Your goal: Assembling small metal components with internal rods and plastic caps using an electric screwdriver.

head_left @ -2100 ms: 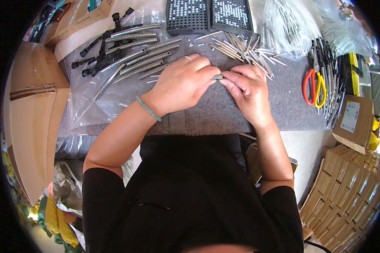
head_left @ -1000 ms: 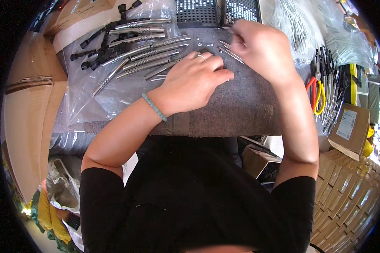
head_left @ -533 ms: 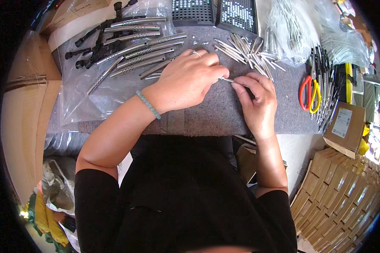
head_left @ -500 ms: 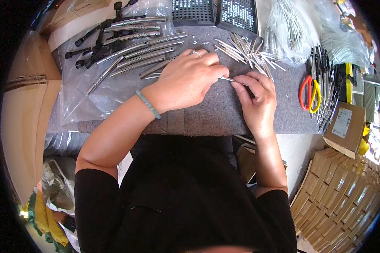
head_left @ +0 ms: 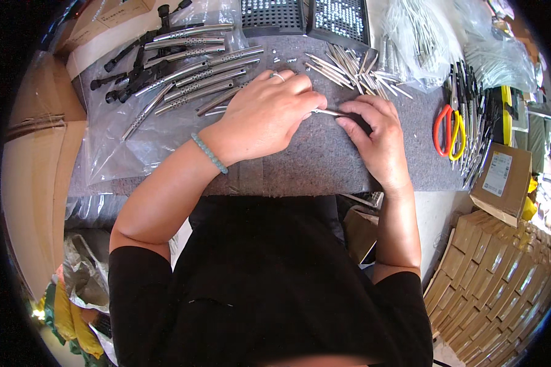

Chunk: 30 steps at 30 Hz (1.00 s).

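Observation:
A thin silvery metal rod (head_left: 329,112) spans the gap between my two hands above the grey cloth-covered table. My left hand (head_left: 274,113) pinches its left end between thumb and forefinger; that end is mostly covered by the fingers. At the other end, my right hand (head_left: 378,137) has its thumb and curled fingers around the rod, whose tip is hidden there. Just beyond the hands lies a loose pile of slim metal rods (head_left: 355,70). Perforated steel tubes (head_left: 205,92), slightly curved, lie left of my left hand, and some run behind it.
Two black hole trays (head_left: 272,17) with small shiny parts stand at the back. Scissors (head_left: 449,131) with red and yellow handles lie at right beside black-tipped metal rods (head_left: 471,116). Clear plastic (head_left: 113,147) lies under the tubes. Cardboard boxes (head_left: 502,183) flank the table (head_left: 306,174).
My right hand has shifted slightly right and its thumb and forefinger have spread a little. More of the rod shows between the hands. The whole view has shifted slightly.

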Motion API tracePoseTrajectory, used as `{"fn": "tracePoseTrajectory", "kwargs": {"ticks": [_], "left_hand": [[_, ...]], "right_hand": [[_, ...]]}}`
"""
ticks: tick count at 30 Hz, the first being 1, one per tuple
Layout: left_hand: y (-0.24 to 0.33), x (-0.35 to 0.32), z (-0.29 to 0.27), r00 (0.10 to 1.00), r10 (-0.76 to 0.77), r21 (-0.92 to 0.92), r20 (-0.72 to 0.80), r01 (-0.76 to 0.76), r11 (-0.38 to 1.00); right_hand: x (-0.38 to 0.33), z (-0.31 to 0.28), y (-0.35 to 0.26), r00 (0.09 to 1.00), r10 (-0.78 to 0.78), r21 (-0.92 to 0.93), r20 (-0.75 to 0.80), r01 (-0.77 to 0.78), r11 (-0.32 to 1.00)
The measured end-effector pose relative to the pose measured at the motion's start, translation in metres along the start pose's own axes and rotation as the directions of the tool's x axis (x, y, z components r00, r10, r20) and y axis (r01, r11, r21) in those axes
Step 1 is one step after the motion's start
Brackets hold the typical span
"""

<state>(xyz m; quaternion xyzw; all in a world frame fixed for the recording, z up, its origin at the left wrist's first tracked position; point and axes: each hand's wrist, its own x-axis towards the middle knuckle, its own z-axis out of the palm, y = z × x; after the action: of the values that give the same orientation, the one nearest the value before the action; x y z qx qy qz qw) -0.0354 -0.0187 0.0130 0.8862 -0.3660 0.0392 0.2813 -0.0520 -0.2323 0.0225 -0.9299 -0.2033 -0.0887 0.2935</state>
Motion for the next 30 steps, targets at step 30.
{"fn": "tracePoseTrajectory", "kwargs": {"ticks": [30], "left_hand": [[-0.001,-0.001,0.002,1.000,0.003,0.001,-0.008,-0.003,1.000]], "right_hand": [[0.004,0.008,-0.001,0.999,0.050,0.171,0.018,-0.053,0.984]]}}
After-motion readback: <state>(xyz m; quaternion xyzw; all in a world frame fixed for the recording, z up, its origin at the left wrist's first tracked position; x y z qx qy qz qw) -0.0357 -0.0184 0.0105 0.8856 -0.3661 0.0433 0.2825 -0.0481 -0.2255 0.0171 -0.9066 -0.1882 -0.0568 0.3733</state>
